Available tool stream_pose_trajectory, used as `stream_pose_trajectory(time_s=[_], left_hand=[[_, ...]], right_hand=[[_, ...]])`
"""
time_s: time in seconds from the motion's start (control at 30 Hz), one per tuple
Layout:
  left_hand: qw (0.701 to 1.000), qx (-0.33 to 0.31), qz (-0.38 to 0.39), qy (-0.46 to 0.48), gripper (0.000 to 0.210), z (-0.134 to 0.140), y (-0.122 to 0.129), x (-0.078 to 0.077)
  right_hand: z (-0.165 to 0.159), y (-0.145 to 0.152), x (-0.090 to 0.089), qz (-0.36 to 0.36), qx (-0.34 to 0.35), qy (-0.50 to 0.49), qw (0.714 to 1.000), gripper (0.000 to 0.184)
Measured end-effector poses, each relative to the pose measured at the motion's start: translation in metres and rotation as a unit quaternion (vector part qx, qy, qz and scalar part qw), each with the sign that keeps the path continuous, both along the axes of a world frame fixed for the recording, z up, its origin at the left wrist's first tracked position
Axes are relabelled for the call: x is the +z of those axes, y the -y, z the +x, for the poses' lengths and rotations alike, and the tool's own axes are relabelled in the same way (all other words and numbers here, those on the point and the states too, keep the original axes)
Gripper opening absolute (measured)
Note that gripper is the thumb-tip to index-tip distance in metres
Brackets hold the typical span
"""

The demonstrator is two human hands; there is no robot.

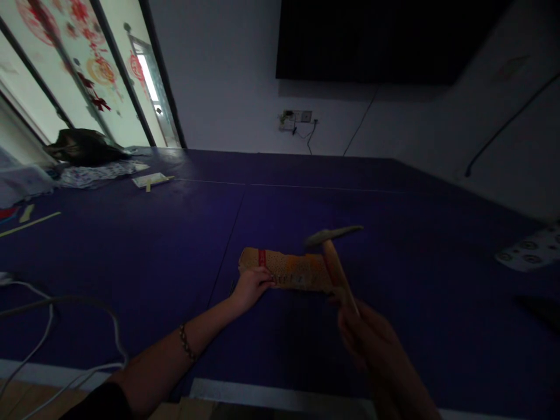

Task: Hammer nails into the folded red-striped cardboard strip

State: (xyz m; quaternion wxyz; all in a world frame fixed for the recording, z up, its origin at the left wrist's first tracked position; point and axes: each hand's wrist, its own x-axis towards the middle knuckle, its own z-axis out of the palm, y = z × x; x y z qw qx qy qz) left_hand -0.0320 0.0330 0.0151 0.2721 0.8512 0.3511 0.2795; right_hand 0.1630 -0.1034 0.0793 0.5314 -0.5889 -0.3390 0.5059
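On the purple surface lies a long tan piece with a dotted pattern, an orange patch and red bands point(284, 266); its material is hard to tell in the dim light. My left hand point(252, 287) rests at its near left part, fingers bent and tips close together; what is between them, if anything, is hidden. Small dark marks run beside the fingertips, too blurred to make out. My right hand point(365, 326) is closed around the wooden handle of a hammer point(339, 271). The hammer is raised, its blurred head over the far right end of the piece.
The purple surface point(153, 251) reaches back to a wall with sockets point(295, 118) and a dark screen point(371, 41). White cables point(51, 315) lie at left. A small white tray point(151, 179) and a dark bag point(87, 146) stand at back left; a patterned roll point(531, 251) lies at right.
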Motion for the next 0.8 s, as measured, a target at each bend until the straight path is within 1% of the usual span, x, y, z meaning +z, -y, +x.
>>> stream_pose_trajectory(time_s=[0.07,0.13,0.23,0.3,0.37,0.47,0.67,0.8], left_hand=[[1.0,0.006,0.005,0.001,0.012,0.0,0.001,0.0],[1.0,0.006,0.005,0.005,0.014,0.001,0.001,0.0],[1.0,0.002,-0.003,0.005,0.016,0.001,0.001,-0.001],[1.0,-0.001,-0.009,0.009,0.015,0.001,0.0,-0.002],[1.0,-0.005,-0.012,0.018,0.015,0.001,0.0,-0.004],[1.0,-0.007,-0.016,0.026,0.014,0.002,0.0,-0.003],[1.0,-0.003,-0.009,0.023,0.017,0.003,0.002,0.0],[1.0,-0.008,-0.002,0.017,0.017,0.003,0.002,0.001]], right_hand=[[-0.029,0.023,0.006,-0.034,-0.03,0.045,0.998,0.049],[-0.053,0.037,0.008,-0.04,-0.007,0.066,0.997,0.053],[-0.069,0.039,0.007,-0.044,0.033,0.133,0.99,0.054],[-0.071,0.035,0.004,-0.031,0.04,0.18,0.982,0.055],[-0.07,0.029,0.001,-0.014,0.049,0.206,0.977,0.055],[-0.069,0.025,-0.003,0.0,0.061,0.216,0.975,0.052],[-0.068,0.027,-0.014,0.024,0.049,0.255,0.965,0.052],[-0.07,0.026,-0.016,0.037,0.052,0.271,0.96,0.049]])
